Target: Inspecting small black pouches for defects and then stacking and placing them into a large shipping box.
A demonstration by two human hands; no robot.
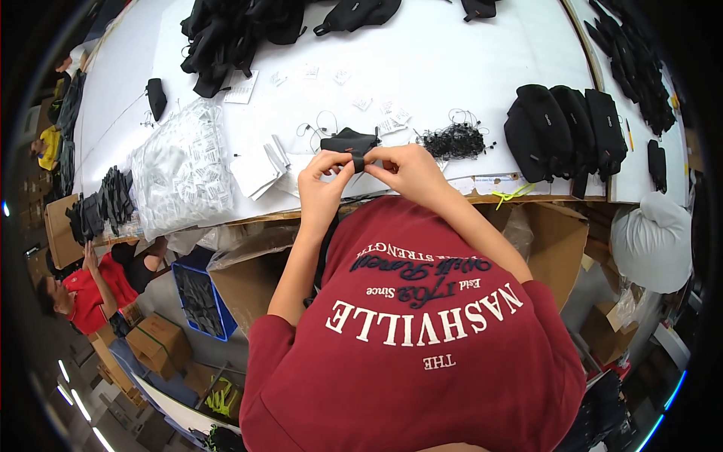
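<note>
At the table's near edge, a small black fabric pouch (346, 141) lies between my hands. My left hand (325, 172) pinches one side of a black strap loop (358, 161) on the pouch. Thumb and fingers of my right hand (409, 170) close on the loop's other side. Just right of my hands is a tangled heap of black tag strings (456, 142). White paper cards (260, 167) are stacked to the left, and a few small tags (392, 119) lie beyond the pouch.
A clear bag of white tags (184, 169) sits left on the white table (452, 60). Black pouches stand in a row (561, 132) at right; more are heaped (241, 38) at the back. A blue crate (199, 294) and a person in red (86, 297) are at lower left.
</note>
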